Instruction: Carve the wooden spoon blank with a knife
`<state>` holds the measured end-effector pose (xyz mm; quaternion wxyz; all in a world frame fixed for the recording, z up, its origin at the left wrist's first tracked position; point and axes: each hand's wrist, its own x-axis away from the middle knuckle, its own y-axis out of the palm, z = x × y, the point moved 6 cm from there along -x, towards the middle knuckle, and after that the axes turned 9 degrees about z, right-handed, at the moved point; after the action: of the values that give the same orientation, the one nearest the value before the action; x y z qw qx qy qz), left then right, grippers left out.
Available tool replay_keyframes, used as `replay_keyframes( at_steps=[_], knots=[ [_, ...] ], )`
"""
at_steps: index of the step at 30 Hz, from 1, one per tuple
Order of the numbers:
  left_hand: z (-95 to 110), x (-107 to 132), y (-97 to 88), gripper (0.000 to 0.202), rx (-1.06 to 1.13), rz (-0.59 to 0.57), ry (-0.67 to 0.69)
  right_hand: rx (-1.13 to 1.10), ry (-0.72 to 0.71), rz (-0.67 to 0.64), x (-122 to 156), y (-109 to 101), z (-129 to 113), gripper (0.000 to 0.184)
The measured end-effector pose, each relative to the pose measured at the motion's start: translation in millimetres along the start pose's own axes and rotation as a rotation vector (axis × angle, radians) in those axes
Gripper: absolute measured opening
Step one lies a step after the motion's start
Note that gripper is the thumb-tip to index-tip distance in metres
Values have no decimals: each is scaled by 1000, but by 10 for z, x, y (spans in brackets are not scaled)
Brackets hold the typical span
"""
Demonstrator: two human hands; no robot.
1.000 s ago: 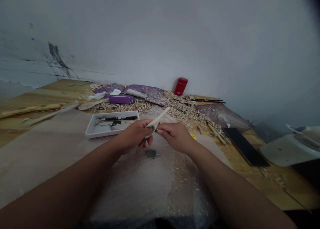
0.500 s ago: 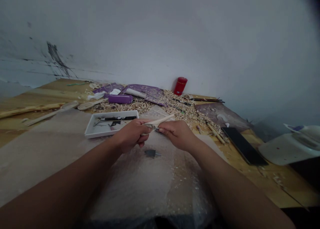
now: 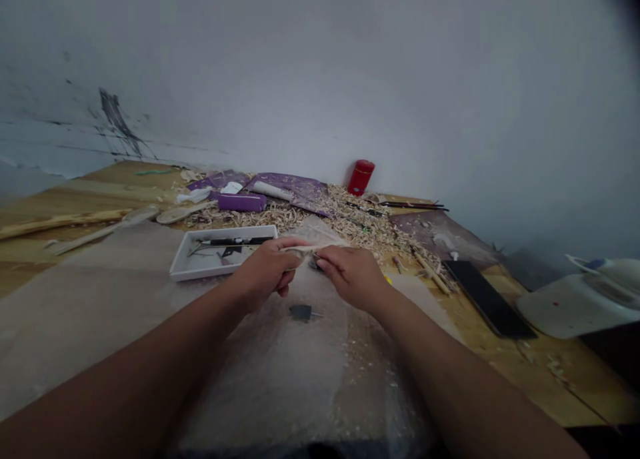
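Note:
My left hand (image 3: 267,270) is closed round a thin pale wooden piece (image 3: 313,249), which lies almost level between my two hands. My right hand (image 3: 354,275) is closed beside it, gripping a small dark tool that is mostly hidden by the fingers and touches the wood. Both hands hover over a sheet of bubble wrap (image 3: 295,372) on the table. A small dark tool bit (image 3: 303,312) lies on the wrap just below my hands.
A white tray (image 3: 200,267) with dark tools sits left of my hands. Wood shavings (image 3: 350,222), a purple tube (image 3: 241,202), a red canister (image 3: 361,177) and wooden spoons (image 3: 125,219) lie behind. A black slab (image 3: 487,297) and a white appliance (image 3: 583,302) are on the right.
The wooden piece has tipped from pointing up and right to lying nearly flat. Both hands stayed together and shifted only slightly.

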<state>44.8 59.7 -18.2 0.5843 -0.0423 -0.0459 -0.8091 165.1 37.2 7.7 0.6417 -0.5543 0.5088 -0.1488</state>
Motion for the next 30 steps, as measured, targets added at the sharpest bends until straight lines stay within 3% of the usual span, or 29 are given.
replay_keyframes(
  at_steps=[9, 15, 20, 24, 30],
  knots=[
    [17, 15, 1, 34, -9, 36, 6, 162, -73, -26, 2, -3, -110, 22],
    [-86, -12, 5, 26, 115, 46, -63, 219, -106, -49, -3, -66, -62, 18],
    [-5, -32, -125, 13, 205, 149, -74, 199, -76, -17, -13, -142, 47, 23],
    [15, -32, -140, 26, 153, 188, -35, 116, -33, 62, -11, -142, 47, 26],
    [3, -2, -38, 37, -10, 126, 63, 177, -29, 15, 0, -15, -78, 27]
  ],
)
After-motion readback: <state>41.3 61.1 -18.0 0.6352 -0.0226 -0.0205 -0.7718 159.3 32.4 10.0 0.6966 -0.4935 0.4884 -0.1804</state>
